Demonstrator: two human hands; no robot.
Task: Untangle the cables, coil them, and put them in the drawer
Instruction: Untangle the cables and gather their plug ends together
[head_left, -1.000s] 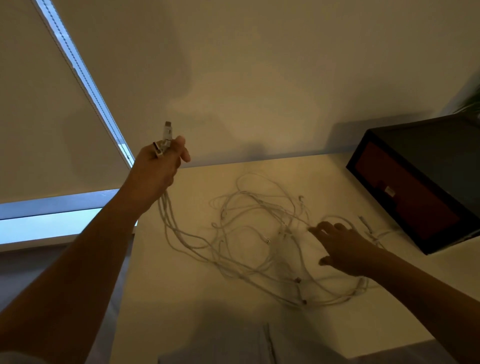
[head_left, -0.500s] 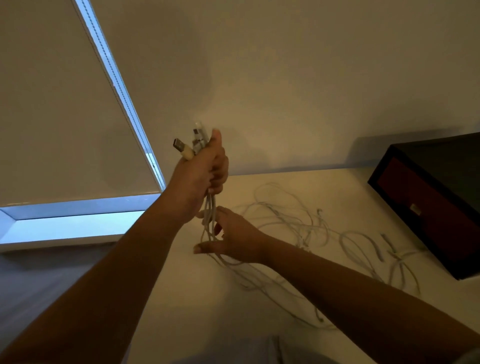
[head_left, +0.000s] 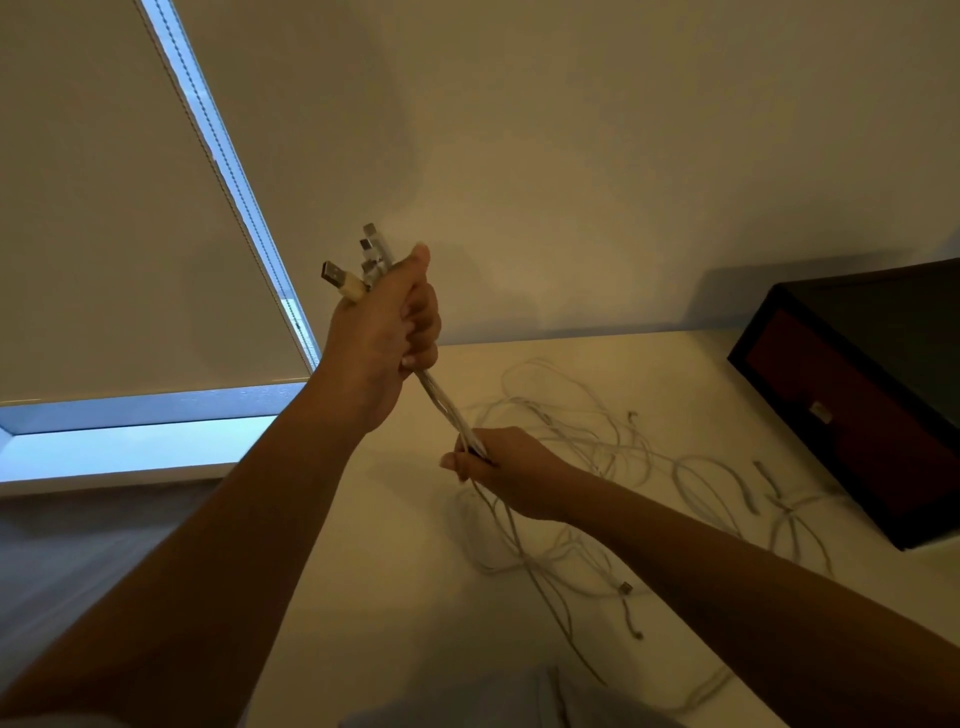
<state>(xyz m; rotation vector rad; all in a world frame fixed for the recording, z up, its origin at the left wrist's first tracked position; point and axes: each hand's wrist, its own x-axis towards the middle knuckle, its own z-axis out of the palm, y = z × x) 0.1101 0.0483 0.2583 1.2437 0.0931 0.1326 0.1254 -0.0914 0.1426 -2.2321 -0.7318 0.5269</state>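
Note:
My left hand (head_left: 382, 332) is raised above the white table (head_left: 374, 561) and grips a bunch of white cables just below their plugs (head_left: 358, 265), which stick up out of the fist. The bundle runs taut down and to the right into my right hand (head_left: 498, 467), which is closed around the strands lower down. Beyond that hand the white cables (head_left: 613, 467) lie in a loose tangle of loops across the table, with several free ends scattered. The dark drawer box (head_left: 857, 410) with its reddish front stands shut at the right.
A wall rises behind the table. A window with a drawn roller blind (head_left: 104, 234) is at the left, its bright sill (head_left: 130, 447) beside the table's left edge. Grey fabric (head_left: 467, 701) shows at the bottom.
My right hand left the tangle at the right, came across under my left hand and closed on the bundle, then slid down it. My left hand gathered more plugs and stayed raised.

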